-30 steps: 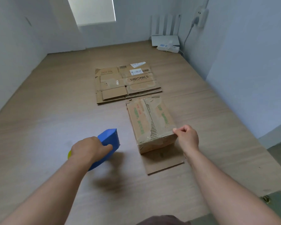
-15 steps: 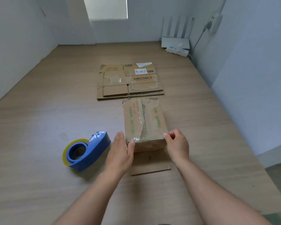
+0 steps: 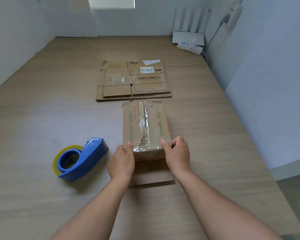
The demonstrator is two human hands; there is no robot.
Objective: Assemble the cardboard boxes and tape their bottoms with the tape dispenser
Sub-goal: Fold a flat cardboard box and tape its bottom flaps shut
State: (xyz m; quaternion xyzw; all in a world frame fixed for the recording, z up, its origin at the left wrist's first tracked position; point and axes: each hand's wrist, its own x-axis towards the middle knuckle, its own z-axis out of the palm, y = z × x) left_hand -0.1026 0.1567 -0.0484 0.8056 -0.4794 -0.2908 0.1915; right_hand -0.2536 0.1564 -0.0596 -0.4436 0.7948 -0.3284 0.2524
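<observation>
Both forearms reach forward, left hand (image 3: pixel 122 161) and right hand (image 3: pixel 177 155) gripping the cardboard box (image 3: pixel 145 122) at its near end, one each side (thumbs on top).

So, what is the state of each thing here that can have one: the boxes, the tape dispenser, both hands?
Taped box: assembled, seam taped and facing up, held at its near end.
Near flap: open, flat on the floor.
Flattened cardboard: unfolded, lying flat, untouched.
Tape dispenser: on the floor, not held, roll loaded.
Left hand: grips the taped box's near left corner.
Right hand: grips its near right corner.
</observation>
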